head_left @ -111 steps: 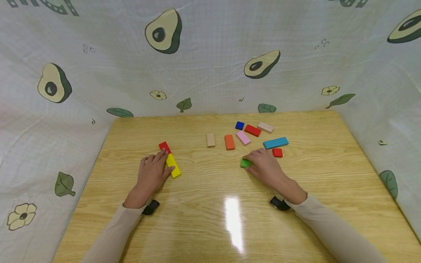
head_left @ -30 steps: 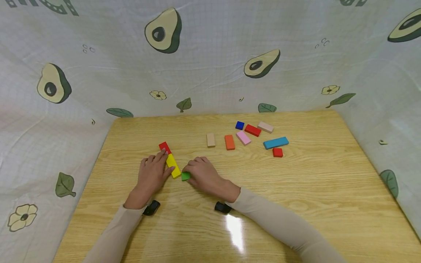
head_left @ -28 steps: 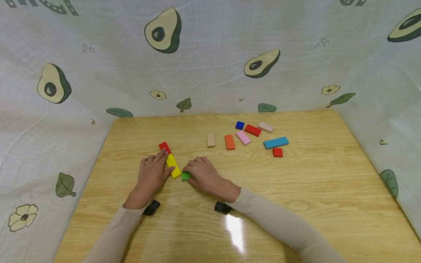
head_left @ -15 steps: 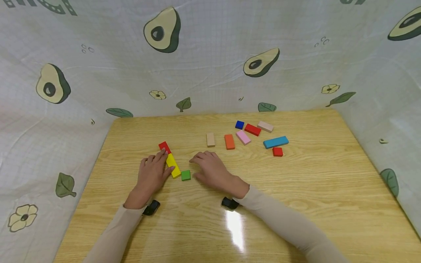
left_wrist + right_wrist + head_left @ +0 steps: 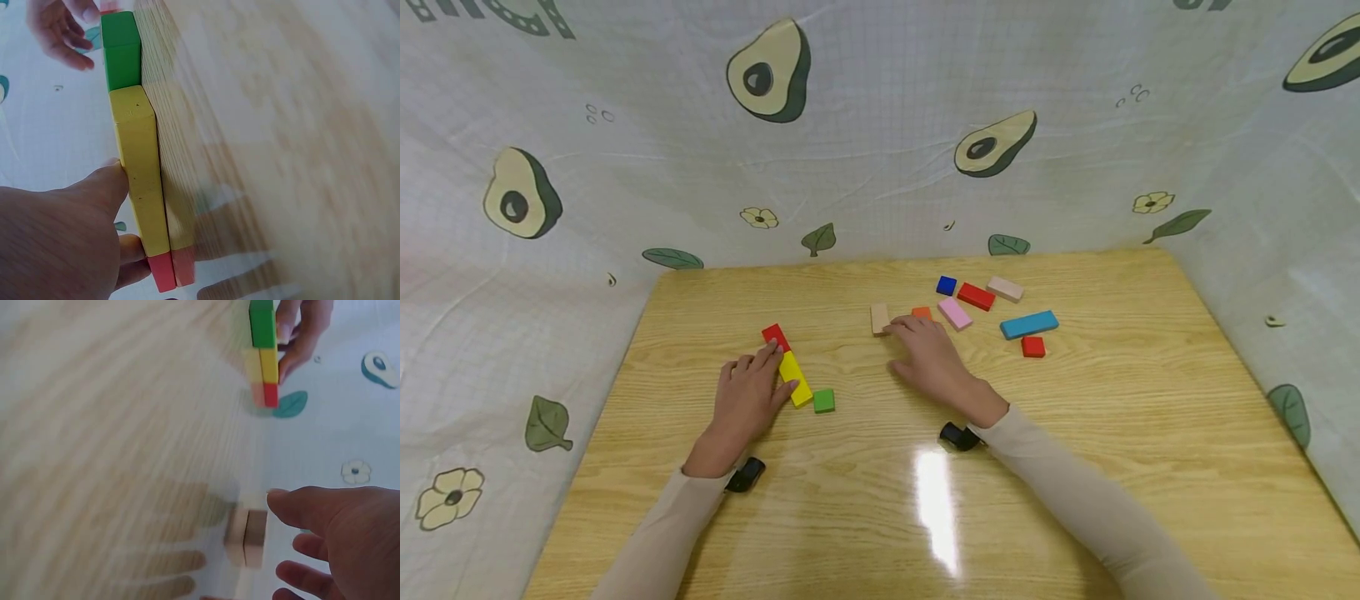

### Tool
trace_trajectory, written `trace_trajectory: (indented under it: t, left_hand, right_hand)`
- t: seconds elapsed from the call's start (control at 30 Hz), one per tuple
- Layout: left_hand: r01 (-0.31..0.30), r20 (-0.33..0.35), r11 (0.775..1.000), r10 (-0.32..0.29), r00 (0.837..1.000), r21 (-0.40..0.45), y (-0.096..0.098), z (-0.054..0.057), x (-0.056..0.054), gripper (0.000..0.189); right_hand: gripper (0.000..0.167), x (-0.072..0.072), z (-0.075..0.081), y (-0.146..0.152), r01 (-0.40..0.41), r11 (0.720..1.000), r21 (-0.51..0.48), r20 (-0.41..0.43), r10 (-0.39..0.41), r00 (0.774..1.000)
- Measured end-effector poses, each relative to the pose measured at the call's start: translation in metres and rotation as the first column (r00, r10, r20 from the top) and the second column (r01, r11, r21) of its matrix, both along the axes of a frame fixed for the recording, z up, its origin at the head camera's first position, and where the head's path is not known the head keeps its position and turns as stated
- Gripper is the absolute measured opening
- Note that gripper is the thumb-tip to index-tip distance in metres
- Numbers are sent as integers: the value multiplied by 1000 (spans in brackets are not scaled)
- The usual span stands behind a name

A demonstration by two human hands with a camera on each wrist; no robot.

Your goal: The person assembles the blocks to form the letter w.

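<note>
My left hand (image 5: 747,404) rests its fingertips on a row of two blocks, a red block (image 5: 777,333) at the far end and a yellow block (image 5: 793,375) nearer. Its thumb lies against the yellow block's side in the left wrist view. A green block (image 5: 823,401) sits by the yellow one's near end. My right hand (image 5: 931,358) is empty, fingers loosely bent, over an orange block (image 5: 921,313) that it partly hides. Its index fingertip is right at a tan wooden block (image 5: 878,319), also seen in the right wrist view, where the thumb points past the tan block (image 5: 255,537).
Right of the hand lie a pink block (image 5: 955,313), a dark blue cube (image 5: 947,285), a long red block (image 5: 977,297), a pale block (image 5: 1005,289), a blue bar (image 5: 1029,325) and a small red block (image 5: 1033,347). A printed cloth (image 5: 880,167) hangs behind the wooden table (image 5: 850,500).
My right hand carried the green block leftward to the yellow one, let it go, then moved up and right to the tan and orange blocks. My left hand stayed put.
</note>
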State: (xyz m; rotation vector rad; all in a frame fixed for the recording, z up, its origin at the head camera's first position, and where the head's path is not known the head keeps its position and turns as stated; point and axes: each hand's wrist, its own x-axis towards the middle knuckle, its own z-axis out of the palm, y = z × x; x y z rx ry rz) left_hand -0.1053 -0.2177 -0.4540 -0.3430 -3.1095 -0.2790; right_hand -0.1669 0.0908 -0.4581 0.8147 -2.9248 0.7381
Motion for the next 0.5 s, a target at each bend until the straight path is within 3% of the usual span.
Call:
trace_trajectory:
  t: [0.23, 0.5]
  left_hand:
    - [0, -5, 1000, 0, 1000, 5, 0, 0, 0, 63]
    - [2, -12, 1000, -2, 1000, 1, -1, -1, 0, 63]
  right_hand:
    - [56, -14, 0, 22, 67, 998, 4, 19, -67, 998]
    - [58, -23, -4, 40, 78, 997, 13, 10, -78, 997]
